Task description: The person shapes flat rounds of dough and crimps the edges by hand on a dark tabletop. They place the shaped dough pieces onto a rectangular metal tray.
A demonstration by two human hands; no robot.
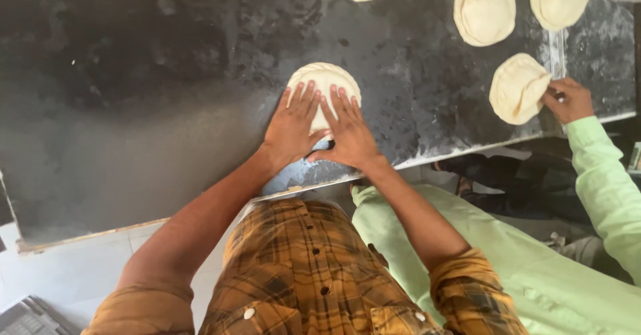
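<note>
Both the left hand (290,124) and right hand (348,131) lay flat, fingers spread, grasping nothing, pressing a dough disc (325,84) on the dark counter (167,108); flattening seemed underway, calling for even pressure

Packages: none in view.
Labels: none in view.
Signs: none in view.
Screens: none that can be told for certain.
Doubtful item: a grey ridged object (27,316) sits at seven o'clock at the bottom edge; too cropped to tell what it is.
Doubtful item two: a pale sliver (636,158) at three o'clock, cut off by the edge.
</note>
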